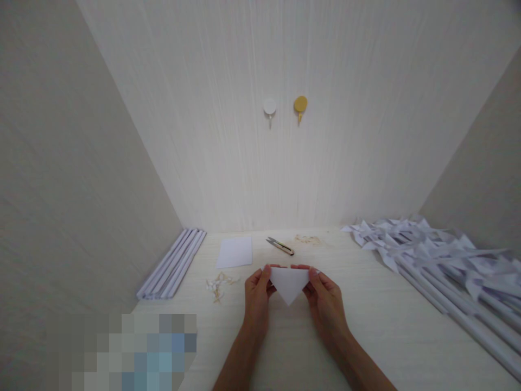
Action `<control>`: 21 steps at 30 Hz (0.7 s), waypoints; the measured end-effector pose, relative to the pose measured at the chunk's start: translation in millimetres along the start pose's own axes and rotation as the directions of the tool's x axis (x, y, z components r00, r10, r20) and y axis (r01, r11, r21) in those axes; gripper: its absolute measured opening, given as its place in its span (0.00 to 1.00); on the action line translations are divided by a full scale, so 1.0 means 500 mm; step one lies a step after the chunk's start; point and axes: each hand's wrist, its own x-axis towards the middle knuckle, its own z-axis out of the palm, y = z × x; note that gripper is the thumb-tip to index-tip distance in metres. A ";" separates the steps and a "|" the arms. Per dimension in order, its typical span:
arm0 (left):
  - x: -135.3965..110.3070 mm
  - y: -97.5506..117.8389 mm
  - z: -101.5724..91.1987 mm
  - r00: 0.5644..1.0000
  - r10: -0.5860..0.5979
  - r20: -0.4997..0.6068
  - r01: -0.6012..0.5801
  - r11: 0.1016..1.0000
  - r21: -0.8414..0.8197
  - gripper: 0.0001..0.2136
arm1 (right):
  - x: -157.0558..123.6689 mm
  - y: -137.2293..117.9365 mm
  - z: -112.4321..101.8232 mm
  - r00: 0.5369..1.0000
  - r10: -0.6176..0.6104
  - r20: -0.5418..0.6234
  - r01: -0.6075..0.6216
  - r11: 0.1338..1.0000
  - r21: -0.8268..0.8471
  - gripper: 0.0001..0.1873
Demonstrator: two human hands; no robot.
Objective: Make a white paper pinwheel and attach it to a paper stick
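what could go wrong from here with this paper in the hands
The paper is held only near its upper corners by the left hand and right hand, so an uneven pull might crease it askew.

The snips lie just beyond the hands with bare blades; a careless reach could nick a finger.

The loose sheet could get nudged.
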 end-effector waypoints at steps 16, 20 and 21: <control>0.000 0.004 0.000 0.999 -0.037 0.029 0.040 0.994 -0.106 0.11 | -0.001 0.000 0.000 0.998 0.028 -0.047 -0.027 0.999 0.018 0.11; -0.001 0.006 -0.001 0.998 -0.056 0.033 0.060 0.990 -0.129 0.10 | -0.002 -0.001 0.002 0.999 0.046 -0.028 -0.045 0.998 0.039 0.11; -0.002 0.007 -0.001 0.998 -0.057 0.037 0.061 0.989 -0.132 0.10 | -0.002 -0.001 0.002 0.998 0.049 -0.026 -0.048 0.998 0.044 0.10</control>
